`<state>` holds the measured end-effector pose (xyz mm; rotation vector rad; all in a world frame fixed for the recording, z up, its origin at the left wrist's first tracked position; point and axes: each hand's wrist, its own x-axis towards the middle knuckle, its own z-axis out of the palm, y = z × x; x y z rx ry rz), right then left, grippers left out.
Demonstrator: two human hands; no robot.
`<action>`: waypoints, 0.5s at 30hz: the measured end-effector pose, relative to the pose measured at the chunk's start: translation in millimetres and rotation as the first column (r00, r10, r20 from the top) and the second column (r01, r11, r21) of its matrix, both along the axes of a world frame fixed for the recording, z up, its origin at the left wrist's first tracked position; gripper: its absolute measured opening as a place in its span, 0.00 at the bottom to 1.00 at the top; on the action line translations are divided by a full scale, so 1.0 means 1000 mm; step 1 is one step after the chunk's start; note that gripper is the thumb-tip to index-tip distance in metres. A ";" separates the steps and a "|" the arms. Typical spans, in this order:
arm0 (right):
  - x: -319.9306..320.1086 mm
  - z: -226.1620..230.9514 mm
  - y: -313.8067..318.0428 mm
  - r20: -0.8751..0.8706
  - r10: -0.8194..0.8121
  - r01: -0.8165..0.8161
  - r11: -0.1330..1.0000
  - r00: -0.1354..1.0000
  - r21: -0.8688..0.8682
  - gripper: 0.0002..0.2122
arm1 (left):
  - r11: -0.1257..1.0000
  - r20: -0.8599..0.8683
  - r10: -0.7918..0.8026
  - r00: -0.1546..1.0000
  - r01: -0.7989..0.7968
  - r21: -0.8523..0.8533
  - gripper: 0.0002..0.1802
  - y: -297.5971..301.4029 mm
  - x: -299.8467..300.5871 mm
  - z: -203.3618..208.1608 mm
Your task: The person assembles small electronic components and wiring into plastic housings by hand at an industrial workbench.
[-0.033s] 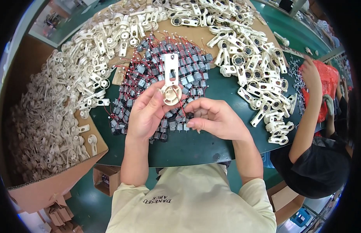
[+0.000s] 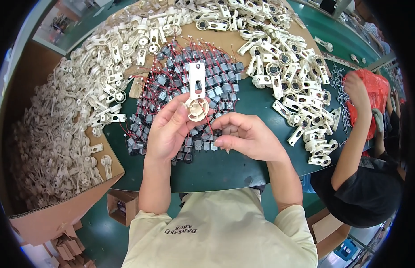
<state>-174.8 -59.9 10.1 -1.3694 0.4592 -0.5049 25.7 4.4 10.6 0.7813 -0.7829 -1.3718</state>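
Note:
My left hand (image 2: 169, 127) is closed round the ring end of a cream plastic housing (image 2: 197, 85); its slotted flat arm points away from me. A red wire runs from the round cup of this housing to my right hand (image 2: 247, 136). Thumb and fingers there pinch a small dark motor (image 2: 217, 132) at the wire's near end, mostly covered by the fingertips. Just beyond both hands lies a pile of small grey motors (image 2: 221, 73) with red wires, spread over the green table (image 2: 207, 172).
A big cardboard box (image 2: 69, 198) full of cream housings stands at left. More housings (image 2: 283, 58) with dark centres are heaped at the right and far side. Beside a red plastic bag (image 2: 372, 96) and scattered metal parts (image 2: 339, 91), a co-worker's arm (image 2: 357, 129) reaches over the right edge.
The co-worker's hand at the right has shifted slightly down and left. My own hands, the housing and the motor stay practically where they were.

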 end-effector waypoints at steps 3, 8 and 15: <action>0.001 0.001 -0.001 0.030 0.000 -0.002 0.999 1.000 0.044 0.11 | 0.999 0.049 0.033 0.998 -0.033 0.008 0.24 -0.001 0.001 -0.004; 0.000 0.003 -0.002 0.040 -0.043 0.042 0.999 0.998 0.013 0.12 | 1.000 0.178 0.018 0.984 -0.013 -0.028 0.24 0.002 -0.002 -0.004; 0.002 0.006 -0.003 0.072 -0.192 0.185 0.978 0.979 0.098 0.14 | 0.998 0.280 -0.008 0.960 0.024 -0.053 0.21 -0.001 -0.012 -0.004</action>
